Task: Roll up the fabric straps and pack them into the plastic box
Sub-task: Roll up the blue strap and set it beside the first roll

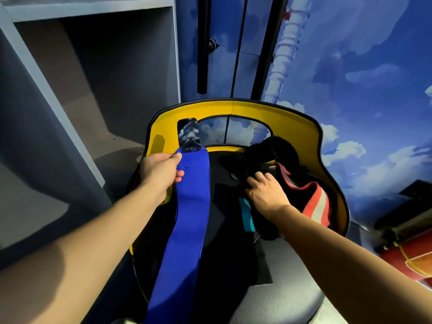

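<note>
A long blue fabric strap with a dark hook-and-loop tab at its far end hangs lengthwise from the top toward me. My left hand pinches its left edge near the tab. My right hand rests, fingers spread, on a pile of dark straps on the seat of a yellow-backed chair. A red, grey and black striped strap lies just right of that hand, and a teal strap shows under the wrist. No plastic box is in view.
Open grey shelves stand at the left. A wall with painted blue sky and clouds fills the right, with black vertical bars behind the chair. A red floor area with a yellow cord lies at the far right.
</note>
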### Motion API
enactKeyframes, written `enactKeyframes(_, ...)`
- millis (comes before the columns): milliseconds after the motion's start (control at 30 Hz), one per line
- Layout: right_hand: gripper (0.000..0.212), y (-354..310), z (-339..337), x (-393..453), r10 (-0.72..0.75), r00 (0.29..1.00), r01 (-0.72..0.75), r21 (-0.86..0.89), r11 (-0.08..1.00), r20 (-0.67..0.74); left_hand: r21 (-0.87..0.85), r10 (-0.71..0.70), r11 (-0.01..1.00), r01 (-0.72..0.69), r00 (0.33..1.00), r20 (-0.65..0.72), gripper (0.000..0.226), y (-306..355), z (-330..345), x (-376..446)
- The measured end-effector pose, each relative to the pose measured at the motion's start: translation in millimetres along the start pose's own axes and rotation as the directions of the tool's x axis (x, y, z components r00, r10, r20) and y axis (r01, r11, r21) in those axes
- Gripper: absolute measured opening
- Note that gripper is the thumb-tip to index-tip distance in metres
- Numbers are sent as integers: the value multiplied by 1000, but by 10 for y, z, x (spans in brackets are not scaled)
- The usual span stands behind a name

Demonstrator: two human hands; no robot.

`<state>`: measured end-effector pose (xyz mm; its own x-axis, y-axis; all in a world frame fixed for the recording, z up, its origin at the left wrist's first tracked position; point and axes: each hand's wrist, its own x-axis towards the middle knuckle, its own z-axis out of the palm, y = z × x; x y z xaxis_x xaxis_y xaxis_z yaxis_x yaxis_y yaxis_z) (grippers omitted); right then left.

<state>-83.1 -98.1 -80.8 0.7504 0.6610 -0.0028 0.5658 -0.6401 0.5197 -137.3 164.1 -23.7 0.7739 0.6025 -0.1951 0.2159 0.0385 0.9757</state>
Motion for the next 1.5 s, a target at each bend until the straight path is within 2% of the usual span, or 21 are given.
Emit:
enactKeyframes(133, 31, 89, -40, -8, 30, 987, -44, 84, 995, 158, -15, 13, 1000, -12, 1000, 21, 24, 77, 149, -28)
enactKeyframes(233, 37, 81, -124, -32, 25, 979, -56, 149, 987, 202, -23, 11, 1000, -10, 999, 52, 28, 142, 240, -74)
enactKeyframes(333, 42, 66, -216, -103, -9, 990, -27, 256, 966, 137, -19, 15, 1000, -14, 997, 71, 29, 194, 284, -150)
enactKeyframes(400, 40, 60, -333, -121, 96, 995, -87, 446, 891, 2, -23, 10, 1000, -8, 997, 79, 28, 212, 297, -200)
enactKeyframes(433, 38, 55, -412, -113, 214, 976, -148, 598, 788, -41, -25, 5, 1000, -3, 997, 80, 28, 220, 300, -224)
enactKeyframes(467, 34, 51, -495, -92, 347, 937, -203, 757, 621, -33, -27, 4, 1000, -2, 997, 80, 27, 222, 305, -237)
enactKeyframes(500, 32, 53, -574, -59, 448, 893, -246, 876, 414, 39, -27, 4, 1000, -2, 997, 81, 27, 228, 312, -254)
enactKeyframes(567, 31, 51, -741, 11, 485, 850, -255, 966, 37, 206, -29, 5, 1000, -3, 996, 89, 28, 235, 336, -281)
enactKeyframes(600, 30, 44, -798, 54, 468, 850, -225, 970, -91, 241, -30, 8, 1000, -5, 996, 91, 28, 235, 354, -285)
enactKeyframes(667, 25, 0, -849, 158, 456, 845, -172, 950, -261, 279, -27, 9, 1000, -6, 995, 100, 29, 230, 384, -283)
enactKeyframes(733, 18, -51, -818, 279, 482, 805, -153, 905, -397, 347, -44, -1, 999, 6, 995, 101, 29, 221, 413, -254)
enactKeyframes(800, 11, -87, -738, 405, 497, 761, -157, 861, -484, 418, -58, -15, 998, 20, 996, 88, 27, 203, 444, -182)
enactKeyframes(1000, 5, -148, -489, 692, 536, 687, -195, 835, -514, 491, 28, 10, 1000, -13, 997, 76, 26, 8, 595, 172)
enactKeyframes(1100, 16, -164, -394, 828, 595, 610, -255, 841, -478, 523, 89, -4, 996, 0, 999, 42, 24, -145, 698, 369)
enactKeyframes(1167, 15, -185, -326, 924, 609, 581, -307, 838, -450, 540, 128, -1, 992, -2, 1000, 23, 23, -250, 756, 463)
enactKeyframes(1233, 4, -225, -265, 1009, 554, 603, -346, 814, -466, 574, 167, 7, 986, -12, 1000, 29, 28, -338, 786, 505)
enactKeyframes(1267, 9, -258, -230, 1041, 510, 630, -362, 802, -475, 586, 198, 10, 980, -19, 999, 46, 32, -371, 788, 505)
enactKeyframes(1367, 47, -330, -182, 1045, 379, 728, -391, 800, -455, 572, 245, 3, 969, -32, 993, 116, 42, -444, 762, 494)
enactKeyframes(1433, 55, -345, -211, 960, 345, 764, -372, 809, -455, 545, 250, -3, 968, -34, 989, 147, 41, -470, 723, 451)
enactKeyframes(1500, 54, -346, -249, 850, 335, 774, -347, 803, -485, 537, 269, 15, 961, -61, 985, 170, 26, -510, 666, 393)
